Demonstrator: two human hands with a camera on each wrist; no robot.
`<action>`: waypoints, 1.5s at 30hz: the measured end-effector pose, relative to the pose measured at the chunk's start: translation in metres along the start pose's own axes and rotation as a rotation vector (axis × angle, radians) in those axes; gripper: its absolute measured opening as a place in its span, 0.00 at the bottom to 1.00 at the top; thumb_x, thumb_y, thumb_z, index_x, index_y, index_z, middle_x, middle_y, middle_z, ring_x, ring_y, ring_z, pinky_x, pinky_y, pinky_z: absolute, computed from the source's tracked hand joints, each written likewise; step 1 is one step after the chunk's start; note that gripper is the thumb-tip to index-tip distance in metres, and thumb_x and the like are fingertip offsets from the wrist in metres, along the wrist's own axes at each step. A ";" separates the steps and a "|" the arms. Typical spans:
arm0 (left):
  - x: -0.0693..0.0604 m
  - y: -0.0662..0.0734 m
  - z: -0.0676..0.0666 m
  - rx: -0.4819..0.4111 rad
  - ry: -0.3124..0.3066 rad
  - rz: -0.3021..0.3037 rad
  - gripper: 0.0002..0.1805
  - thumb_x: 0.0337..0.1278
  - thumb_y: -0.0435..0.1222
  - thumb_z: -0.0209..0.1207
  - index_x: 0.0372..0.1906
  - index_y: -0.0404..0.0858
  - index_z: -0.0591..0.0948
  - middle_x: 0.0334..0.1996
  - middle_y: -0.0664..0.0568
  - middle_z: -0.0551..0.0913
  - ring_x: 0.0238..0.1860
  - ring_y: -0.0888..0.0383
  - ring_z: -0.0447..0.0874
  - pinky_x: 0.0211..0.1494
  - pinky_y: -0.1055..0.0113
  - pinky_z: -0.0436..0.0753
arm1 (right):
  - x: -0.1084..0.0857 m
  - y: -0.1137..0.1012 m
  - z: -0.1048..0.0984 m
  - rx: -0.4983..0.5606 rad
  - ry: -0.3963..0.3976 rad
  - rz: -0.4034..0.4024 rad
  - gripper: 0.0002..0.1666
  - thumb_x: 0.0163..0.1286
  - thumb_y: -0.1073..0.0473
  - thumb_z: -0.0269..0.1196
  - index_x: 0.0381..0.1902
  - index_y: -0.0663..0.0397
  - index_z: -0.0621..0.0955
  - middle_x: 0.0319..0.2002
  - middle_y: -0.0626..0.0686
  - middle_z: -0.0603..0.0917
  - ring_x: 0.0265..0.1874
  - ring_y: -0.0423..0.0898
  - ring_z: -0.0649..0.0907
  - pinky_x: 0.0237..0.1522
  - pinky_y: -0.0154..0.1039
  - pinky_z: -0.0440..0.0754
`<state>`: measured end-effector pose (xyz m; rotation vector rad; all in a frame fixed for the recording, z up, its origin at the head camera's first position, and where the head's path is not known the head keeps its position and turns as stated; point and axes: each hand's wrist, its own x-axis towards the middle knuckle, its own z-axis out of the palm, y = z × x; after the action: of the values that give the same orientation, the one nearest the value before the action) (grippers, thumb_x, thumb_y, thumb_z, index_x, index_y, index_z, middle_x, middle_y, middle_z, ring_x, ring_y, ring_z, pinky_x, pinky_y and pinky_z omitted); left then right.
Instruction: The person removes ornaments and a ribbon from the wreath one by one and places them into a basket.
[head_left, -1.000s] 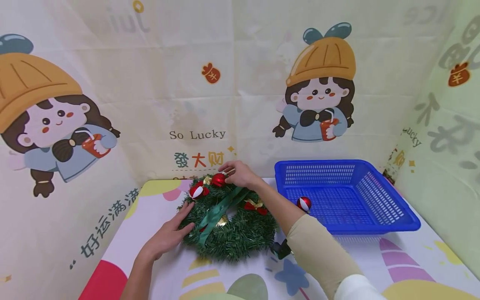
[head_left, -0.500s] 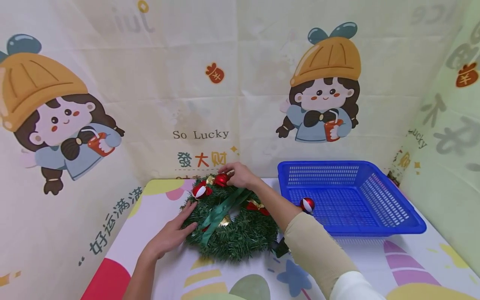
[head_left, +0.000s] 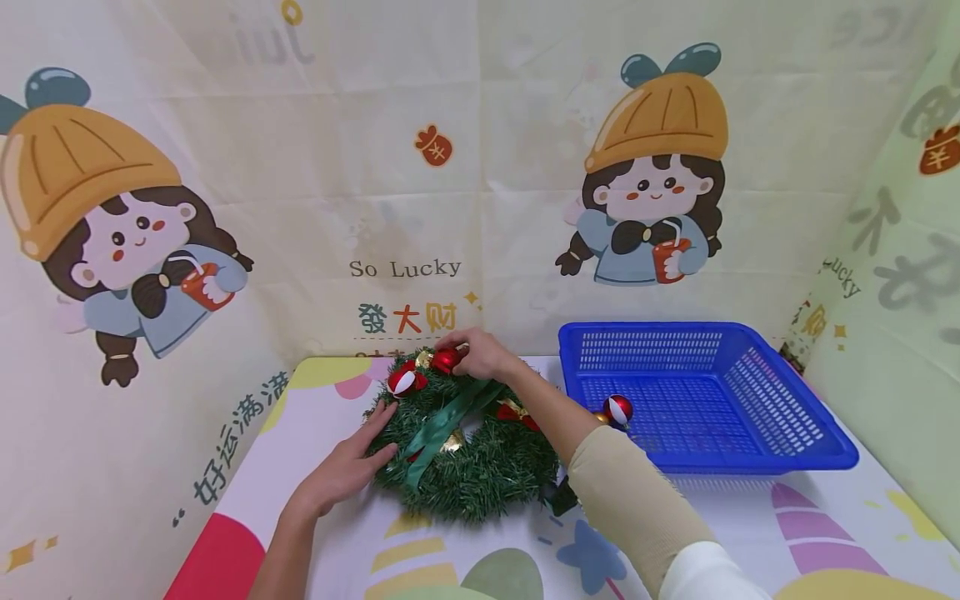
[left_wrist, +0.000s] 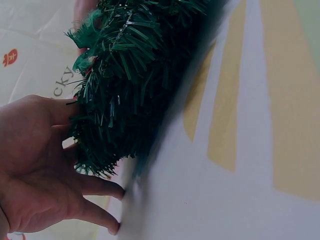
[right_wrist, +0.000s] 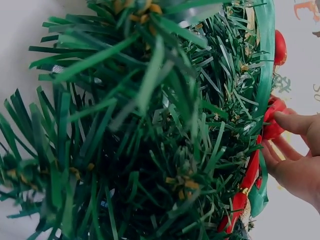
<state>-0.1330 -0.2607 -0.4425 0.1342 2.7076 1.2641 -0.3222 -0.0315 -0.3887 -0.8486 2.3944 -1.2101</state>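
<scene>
A green artificial Christmas wreath (head_left: 480,483) lies on the table, with a green ribbon (head_left: 433,433) across its middle and a red-and-gold bow (head_left: 517,414) at its right. On the far side, my right hand (head_left: 486,355) pinches a red ball ornament (head_left: 446,360) between thumb and fingers; the right wrist view shows the same red ornament (right_wrist: 273,120) against the greenery. Left of it sits a red-and-white ball (head_left: 402,382). My left hand (head_left: 347,468) rests against the wreath's left side, its fingers spread in the left wrist view. What lies behind the right fingers is hidden.
A blue plastic basket (head_left: 750,463) stands at the right. Near its left side shows a red-and-white ball (head_left: 618,409) with a gold ball (head_left: 601,417), partly hidden by my sleeve. A dark object (head_left: 561,497) lies right of the wreath. A printed cloth wall (head_left: 510,250) rises behind.
The whole head view has shifted slightly, so everything sits a little further right. Both hands keep their places on the wreath and the red ball ornament.
</scene>
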 end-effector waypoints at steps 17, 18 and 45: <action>0.001 -0.002 0.000 0.000 0.005 -0.007 0.39 0.81 0.46 0.53 0.86 0.52 0.50 0.86 0.47 0.38 0.84 0.35 0.38 0.80 0.30 0.49 | 0.000 -0.002 0.003 -0.023 0.055 0.018 0.28 0.66 0.72 0.68 0.63 0.51 0.84 0.65 0.61 0.82 0.62 0.58 0.82 0.51 0.44 0.86; 0.001 -0.002 0.000 0.000 0.006 -0.007 0.39 0.81 0.46 0.53 0.86 0.52 0.50 0.86 0.47 0.38 0.84 0.35 0.38 0.80 0.30 0.49 | 0.000 -0.002 0.003 -0.024 0.057 0.015 0.28 0.66 0.72 0.68 0.63 0.51 0.84 0.65 0.61 0.83 0.62 0.58 0.82 0.51 0.45 0.86; 0.000 -0.001 0.000 0.005 -0.001 -0.003 0.39 0.81 0.47 0.53 0.86 0.51 0.49 0.86 0.46 0.38 0.84 0.34 0.39 0.80 0.29 0.50 | -0.009 -0.006 -0.001 -0.002 0.127 -0.010 0.27 0.66 0.71 0.69 0.63 0.50 0.84 0.62 0.59 0.83 0.57 0.57 0.84 0.49 0.45 0.88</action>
<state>-0.1335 -0.2618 -0.4434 0.1316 2.7096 1.2564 -0.3139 -0.0283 -0.3835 -0.8073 2.4941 -1.3024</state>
